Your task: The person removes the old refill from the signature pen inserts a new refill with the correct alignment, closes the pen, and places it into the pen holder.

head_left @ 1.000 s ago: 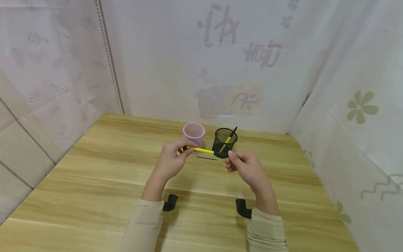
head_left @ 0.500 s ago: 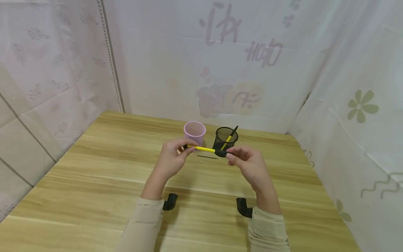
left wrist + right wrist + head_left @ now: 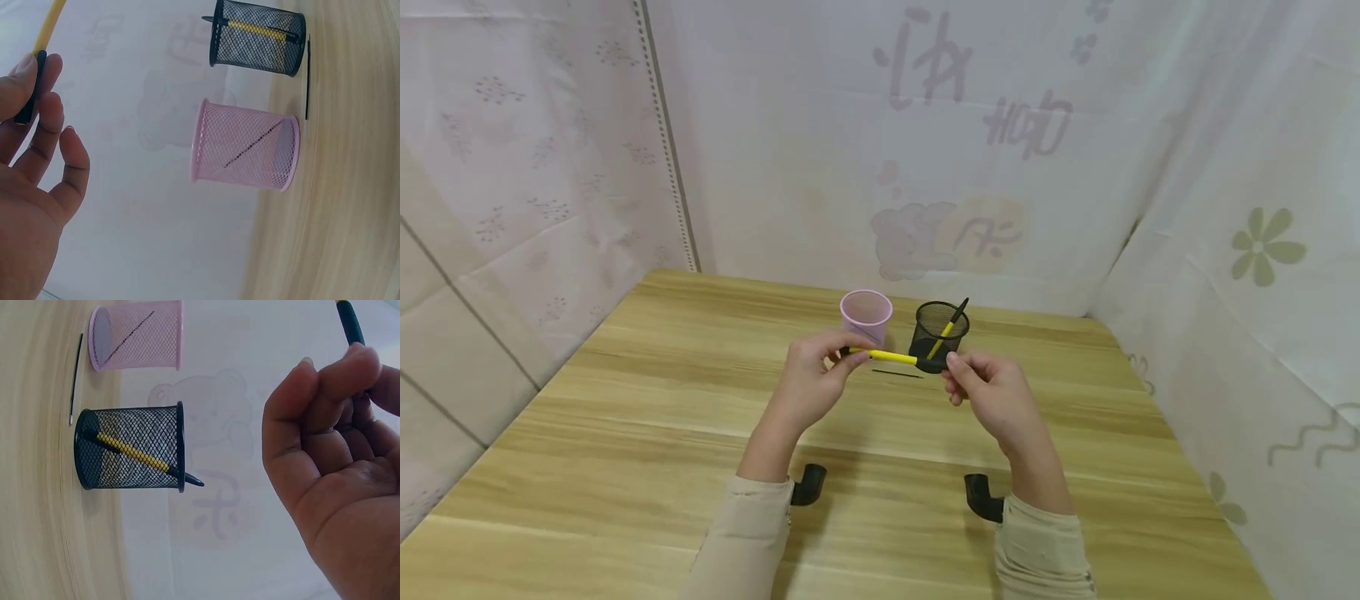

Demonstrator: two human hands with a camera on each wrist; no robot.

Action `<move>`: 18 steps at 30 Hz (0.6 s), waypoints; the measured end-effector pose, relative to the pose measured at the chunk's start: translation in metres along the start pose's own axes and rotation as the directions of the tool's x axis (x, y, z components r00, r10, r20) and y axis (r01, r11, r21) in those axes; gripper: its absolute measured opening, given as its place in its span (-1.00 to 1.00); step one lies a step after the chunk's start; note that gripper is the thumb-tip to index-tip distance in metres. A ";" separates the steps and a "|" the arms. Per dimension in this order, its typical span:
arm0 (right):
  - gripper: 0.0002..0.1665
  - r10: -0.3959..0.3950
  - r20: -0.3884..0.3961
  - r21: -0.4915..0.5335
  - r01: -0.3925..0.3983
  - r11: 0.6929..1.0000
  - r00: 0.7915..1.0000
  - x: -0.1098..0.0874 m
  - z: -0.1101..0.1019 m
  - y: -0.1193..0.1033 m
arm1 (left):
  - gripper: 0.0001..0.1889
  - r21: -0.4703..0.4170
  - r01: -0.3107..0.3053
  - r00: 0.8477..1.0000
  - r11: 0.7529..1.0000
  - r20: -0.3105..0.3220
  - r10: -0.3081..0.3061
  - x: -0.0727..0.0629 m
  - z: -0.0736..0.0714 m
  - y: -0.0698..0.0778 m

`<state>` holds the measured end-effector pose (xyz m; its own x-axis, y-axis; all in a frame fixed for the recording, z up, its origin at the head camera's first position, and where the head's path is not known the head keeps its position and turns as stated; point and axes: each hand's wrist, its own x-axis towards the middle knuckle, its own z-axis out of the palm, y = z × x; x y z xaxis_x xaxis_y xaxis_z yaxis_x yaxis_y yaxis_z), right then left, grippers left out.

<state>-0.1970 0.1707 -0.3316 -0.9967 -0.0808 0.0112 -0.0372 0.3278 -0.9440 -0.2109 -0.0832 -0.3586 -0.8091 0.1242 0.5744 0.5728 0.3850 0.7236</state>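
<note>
A yellow pen (image 3: 891,357) with black ends is held level above the table, between both hands. My left hand (image 3: 811,375) pinches its black left end between thumb and forefinger. On the other side my right hand (image 3: 992,392) pinches the black grip end, its other fingers curled; the tip is hidden in the right wrist view. Behind the pen stand a pink mesh pen holder (image 3: 244,147) and a black mesh pen holder (image 3: 131,450). Leaning in the black one is another yellow-and-black pen (image 3: 140,453). A thin dark stick, like a pen refill (image 3: 252,145), slants inside the pink one.
A second thin dark refill-like stick (image 3: 898,374) lies on the wooden table (image 3: 880,533) in front of the holders. Patterned cloth (image 3: 775,167) hangs behind the table and at both sides. Black camera mounts (image 3: 809,485) stick out from both wrists.
The right hand's fingers shift on the pen's black end: extended half a second ago, they are curled again now. The left hand keeps its pinch. The holders stay put.
</note>
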 end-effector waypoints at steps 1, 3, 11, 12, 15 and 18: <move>-0.61 0.001 0.003 0.000 -0.001 1.000 1.000 0.000 0.000 -0.001 | -0.88 0.002 -0.006 1.000 1.000 -0.004 0.006 0.000 0.001 0.000; -0.59 0.009 0.003 -0.003 -0.009 1.000 1.000 -0.001 0.000 -0.001 | -0.88 0.005 -0.014 1.000 1.000 -0.009 0.014 0.000 0.001 0.001; -0.46 0.048 -0.007 0.006 -0.048 0.999 0.999 -0.002 0.002 0.000 | -0.86 0.001 -0.025 1.000 1.000 -0.008 0.025 0.001 0.004 0.001; -0.44 0.049 -0.006 0.008 -0.049 0.999 0.999 -0.002 0.003 0.000 | -0.86 0.001 -0.029 1.000 1.000 -0.009 0.029 0.001 0.004 0.001; -0.40 0.051 0.002 0.005 -0.051 0.999 0.999 -0.001 0.004 0.002 | -0.86 0.005 -0.034 0.999 0.999 -0.017 0.034 0.001 0.003 0.000; -0.42 0.033 0.009 0.010 -0.033 0.999 0.999 0.000 0.002 0.004 | -0.87 0.012 -0.030 0.999 0.999 -0.016 0.030 0.001 0.003 -0.001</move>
<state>-0.1968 0.1698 -0.3363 -0.9966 -0.0787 -0.0230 -0.0035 0.3212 -0.9470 -0.2129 -0.0802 -0.3599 -0.7894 0.1209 0.6019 0.5950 0.3924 0.7015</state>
